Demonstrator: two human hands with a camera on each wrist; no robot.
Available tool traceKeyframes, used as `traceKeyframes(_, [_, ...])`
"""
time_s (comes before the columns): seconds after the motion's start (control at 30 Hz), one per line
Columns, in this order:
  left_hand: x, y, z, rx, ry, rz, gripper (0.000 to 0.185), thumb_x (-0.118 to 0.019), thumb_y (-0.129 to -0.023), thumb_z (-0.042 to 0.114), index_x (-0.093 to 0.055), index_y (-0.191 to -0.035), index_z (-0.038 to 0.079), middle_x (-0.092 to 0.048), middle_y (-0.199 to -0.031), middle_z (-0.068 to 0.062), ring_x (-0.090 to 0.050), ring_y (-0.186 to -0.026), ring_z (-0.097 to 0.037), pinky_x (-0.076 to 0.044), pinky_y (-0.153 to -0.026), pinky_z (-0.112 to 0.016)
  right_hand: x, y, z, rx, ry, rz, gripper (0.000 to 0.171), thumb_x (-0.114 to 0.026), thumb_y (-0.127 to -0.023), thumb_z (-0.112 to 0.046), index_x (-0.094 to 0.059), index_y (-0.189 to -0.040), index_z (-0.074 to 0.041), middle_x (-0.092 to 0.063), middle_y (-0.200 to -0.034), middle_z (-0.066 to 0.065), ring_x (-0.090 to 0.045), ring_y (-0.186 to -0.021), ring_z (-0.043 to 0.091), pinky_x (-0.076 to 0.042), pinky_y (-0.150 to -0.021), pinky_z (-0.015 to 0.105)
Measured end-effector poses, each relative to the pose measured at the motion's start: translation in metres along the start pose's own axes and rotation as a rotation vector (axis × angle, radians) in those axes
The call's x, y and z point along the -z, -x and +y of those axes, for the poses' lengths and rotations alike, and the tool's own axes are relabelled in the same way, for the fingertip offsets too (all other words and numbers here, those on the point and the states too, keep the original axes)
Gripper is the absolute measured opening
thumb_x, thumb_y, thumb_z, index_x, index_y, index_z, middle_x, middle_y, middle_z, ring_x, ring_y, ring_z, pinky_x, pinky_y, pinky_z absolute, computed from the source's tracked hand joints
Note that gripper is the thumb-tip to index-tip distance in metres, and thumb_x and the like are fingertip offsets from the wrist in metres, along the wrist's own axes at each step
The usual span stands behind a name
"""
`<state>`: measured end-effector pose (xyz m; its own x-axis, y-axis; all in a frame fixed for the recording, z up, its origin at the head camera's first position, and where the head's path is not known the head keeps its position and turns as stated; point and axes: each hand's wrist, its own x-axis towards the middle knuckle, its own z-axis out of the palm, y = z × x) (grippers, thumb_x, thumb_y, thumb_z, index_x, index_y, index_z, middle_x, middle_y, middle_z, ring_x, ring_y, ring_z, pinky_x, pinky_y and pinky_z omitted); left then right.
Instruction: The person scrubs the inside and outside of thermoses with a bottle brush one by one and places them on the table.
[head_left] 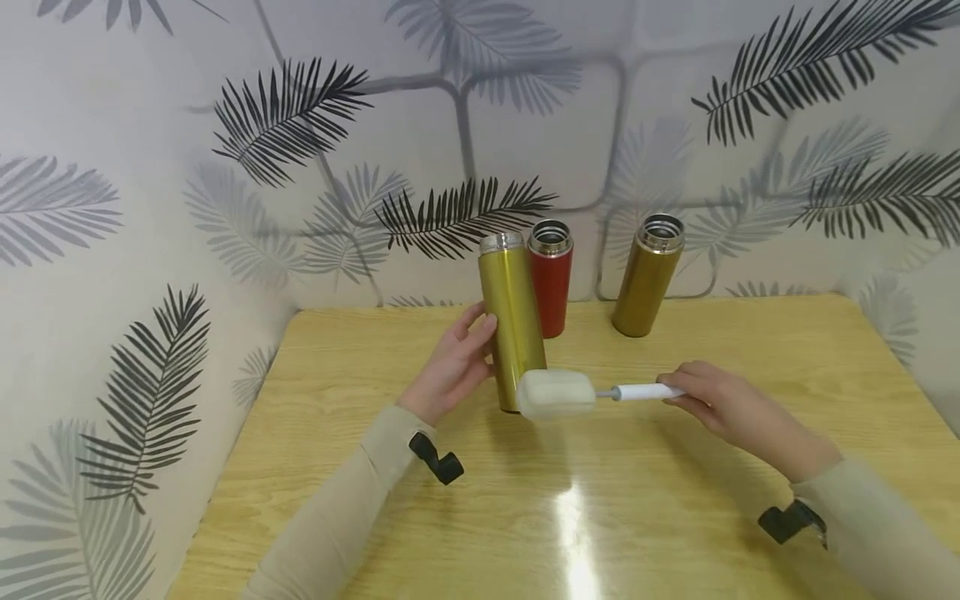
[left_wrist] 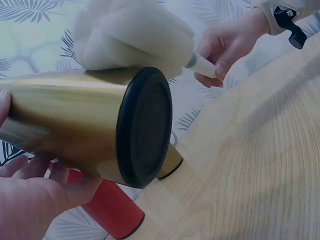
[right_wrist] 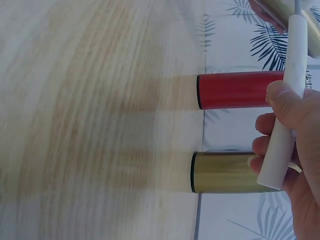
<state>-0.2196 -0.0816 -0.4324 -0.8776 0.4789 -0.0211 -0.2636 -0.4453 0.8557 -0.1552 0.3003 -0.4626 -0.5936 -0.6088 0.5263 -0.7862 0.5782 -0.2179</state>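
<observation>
Left grip [head_left: 453, 367] clamps the gold flask [head_left: 513, 321]; right grip [head_left: 723, 404] pinches the brush [head_left: 557, 394] handle, sponge head touching the flask.

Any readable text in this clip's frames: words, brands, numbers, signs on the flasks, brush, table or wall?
None. The gold flask, red flask and bronze flask are plain; the sponge brush and its white handle bear no print; the wallpaper shows only leaves, the table only wood grain.
</observation>
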Motion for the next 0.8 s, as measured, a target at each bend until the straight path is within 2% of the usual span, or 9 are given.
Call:
traceKeyframes(0.1, [-0.001,0.0,-0.001,0.002,0.007,-0.003,0.031,-0.039,-0.114,0.015,-0.046,-0.144,0.018,-0.064,-0.123,-0.002,-0.06,-0.116,-0.019,-0.051,-0.093,-0.043,-0.001,0.002,-0.001,0.016,0.024,0.039,0.052,-0.04,-0.109,-0.046,-0.073,-0.11,-0.006,-0.065,-0.094,-0.004,-0.055,-0.079,0.007,-0.049,-0.069,0.019])
traceKeyframes(0.23, [-0.003,0.0,-0.003,-0.002,-0.008,-0.001,0.035,-0.04,-0.114,0.018,-0.045,-0.148,0.014,-0.063,-0.125,-0.001,-0.059,-0.118,-0.019,-0.05,-0.093,-0.043,0.0,-0.001,-0.003,0.004,0.037,0.075,0.053,-0.038,-0.11,-0.047,-0.072,-0.109,-0.006,-0.065,-0.093,-0.003,-0.056,-0.078,0.007,-0.048,-0.071,0.018])
traceKeyframes(0.43, [-0.005,0.001,-0.007,0.015,-0.036,-0.003,0.046,-0.041,-0.113,0.016,-0.036,-0.158,0.003,-0.058,-0.137,-0.005,-0.049,-0.134,-0.022,-0.046,-0.105,-0.05,0.004,-0.007,0.0,-0.033,0.015,0.086,0.054,-0.039,-0.109,-0.048,-0.071,-0.11,-0.006,-0.064,-0.09,-0.003,-0.052,-0.076,0.007,-0.045,-0.068,0.017])
traceKeyframes(0.47, [-0.005,0.002,-0.008,0.02,-0.048,-0.008,0.048,-0.04,-0.113,0.015,-0.034,-0.159,0.002,-0.056,-0.14,-0.006,-0.048,-0.136,-0.022,-0.046,-0.106,-0.051,0.005,-0.008,0.001,-0.041,0.01,0.088,0.053,-0.04,-0.108,-0.048,-0.071,-0.11,-0.005,-0.063,-0.09,-0.003,-0.052,-0.076,0.007,-0.045,-0.068,0.018])
traceKeyframes(0.53, [-0.006,0.002,-0.009,0.032,-0.071,-0.016,0.05,-0.041,-0.112,0.015,-0.032,-0.16,0.001,-0.054,-0.142,-0.007,-0.047,-0.136,-0.021,-0.046,-0.106,-0.049,0.007,-0.01,0.003,-0.054,0.007,0.087,0.04,-0.049,-0.108,-0.039,-0.071,-0.111,-0.005,-0.064,-0.09,-0.003,-0.051,-0.076,0.007,-0.045,-0.066,0.02])
traceKeyframes(0.63, [-0.006,0.003,-0.011,0.047,-0.112,-0.033,0.054,-0.044,-0.109,0.014,-0.032,-0.16,0.001,-0.055,-0.139,-0.006,-0.052,-0.129,-0.019,-0.049,-0.103,-0.044,0.009,-0.013,0.005,-0.061,0.011,0.083,0.018,-0.067,-0.102,-0.019,-0.071,-0.112,-0.005,-0.063,-0.09,-0.002,-0.05,-0.075,0.007,-0.045,-0.064,0.021])
traceKeyframes(0.73, [-0.005,0.003,-0.013,0.06,-0.127,-0.066,0.058,-0.051,-0.105,0.014,-0.033,-0.158,0.0,-0.057,-0.132,-0.003,-0.056,-0.12,-0.018,-0.049,-0.103,-0.041,0.011,-0.016,0.007,-0.066,0.015,0.084,0.019,-0.076,-0.094,-0.004,-0.071,-0.113,-0.003,-0.064,-0.09,-0.001,-0.051,-0.076,0.007,-0.045,-0.066,0.02])
traceKeyframes(0.8, [-0.004,0.003,-0.014,0.066,-0.137,-0.09,0.063,-0.06,-0.104,0.017,-0.034,-0.158,-0.001,-0.058,-0.131,-0.004,-0.058,-0.118,-0.018,-0.048,-0.105,-0.042,0.011,-0.018,0.008,-0.073,0.02,0.094,0.017,-0.072,-0.098,-0.011,-0.071,-0.113,-0.003,-0.065,-0.09,-0.001,-0.052,-0.076,0.008,-0.045,-0.066,0.021])
